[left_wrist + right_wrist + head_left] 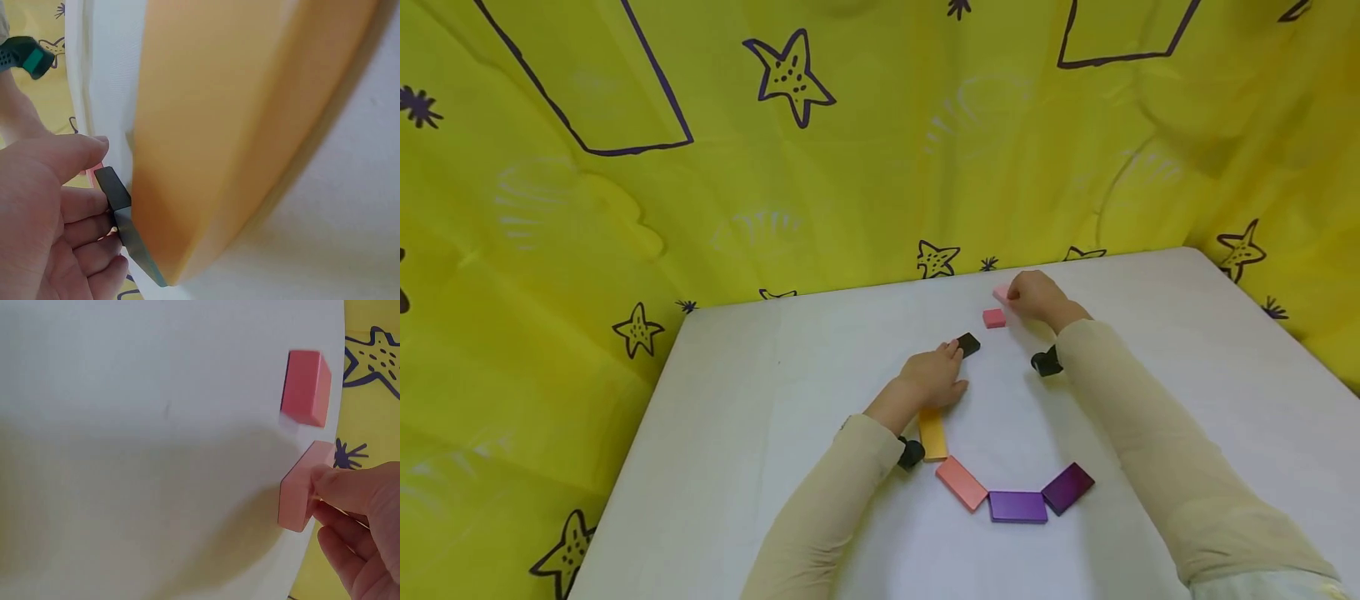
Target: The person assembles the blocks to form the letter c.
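Observation:
My right hand pinches a light pink block at the far side of the table, thumb on its near face. Just beside it lies a darker pink block, apart from the hand. My left hand rests against a black block, its fingers loosely extended along the outer side. In the left wrist view the thumb stands off the black block, and a dark grey-green block touches both it and the large-looking orange block. From the head view, the hand partly hides these.
A curve of blocks continues nearer me: a salmon block, a purple block and a dark purple block. The white table meets a yellow patterned cloth at its back and sides. Each wrist wears a black camera strap.

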A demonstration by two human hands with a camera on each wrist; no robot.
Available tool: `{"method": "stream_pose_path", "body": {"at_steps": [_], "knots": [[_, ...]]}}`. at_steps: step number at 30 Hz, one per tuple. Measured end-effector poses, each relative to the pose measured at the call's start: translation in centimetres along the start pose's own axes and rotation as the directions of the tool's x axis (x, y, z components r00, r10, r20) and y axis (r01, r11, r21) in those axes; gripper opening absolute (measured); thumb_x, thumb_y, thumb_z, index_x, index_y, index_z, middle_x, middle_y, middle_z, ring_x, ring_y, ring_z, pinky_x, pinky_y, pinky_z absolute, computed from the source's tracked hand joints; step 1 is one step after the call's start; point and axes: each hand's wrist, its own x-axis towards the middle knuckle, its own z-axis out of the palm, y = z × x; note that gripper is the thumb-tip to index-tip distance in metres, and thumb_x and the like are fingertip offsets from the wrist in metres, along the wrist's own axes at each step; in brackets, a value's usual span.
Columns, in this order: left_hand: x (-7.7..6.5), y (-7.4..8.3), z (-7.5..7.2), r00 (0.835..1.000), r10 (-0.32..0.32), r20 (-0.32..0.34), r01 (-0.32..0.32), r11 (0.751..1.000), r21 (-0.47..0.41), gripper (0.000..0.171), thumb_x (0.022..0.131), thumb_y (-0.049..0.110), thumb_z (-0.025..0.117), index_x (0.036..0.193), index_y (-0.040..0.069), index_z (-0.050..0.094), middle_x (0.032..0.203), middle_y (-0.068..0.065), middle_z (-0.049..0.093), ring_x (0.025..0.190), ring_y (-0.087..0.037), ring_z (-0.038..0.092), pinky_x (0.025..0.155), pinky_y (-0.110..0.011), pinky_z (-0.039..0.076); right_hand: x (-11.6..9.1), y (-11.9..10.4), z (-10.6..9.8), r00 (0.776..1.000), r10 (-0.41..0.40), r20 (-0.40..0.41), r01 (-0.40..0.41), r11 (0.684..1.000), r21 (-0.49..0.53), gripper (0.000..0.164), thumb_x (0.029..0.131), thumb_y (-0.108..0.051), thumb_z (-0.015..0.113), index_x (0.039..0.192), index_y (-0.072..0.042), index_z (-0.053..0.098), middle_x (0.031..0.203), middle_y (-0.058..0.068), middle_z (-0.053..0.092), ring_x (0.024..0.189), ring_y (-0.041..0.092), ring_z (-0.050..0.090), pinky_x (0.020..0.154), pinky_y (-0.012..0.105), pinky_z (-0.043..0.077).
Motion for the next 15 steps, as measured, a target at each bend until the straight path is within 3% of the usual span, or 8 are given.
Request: {"method": "stream_pose_path", "body": {"at_steps": [15], "knots": [[0.0,0.1,0.0,1.000,-0.006,0.005,0.006,1.000,-0.018,0.061,0.096,0.042,0.040,0.145,0.007,0.027,0.150,-0.006,0.022,0.135,-0.017,0.022,0.105,-0.030,0.026,-2.5,1.1,-0.3,0.995,-0.101,0.003,0.101,0.992,-0.075,0.013,0.084,0.001,0.060,0.094,0.007,0.067,0.089,0.018,0.063,0.081,0.032,0.052,0.084,0.047,0.044]]}}
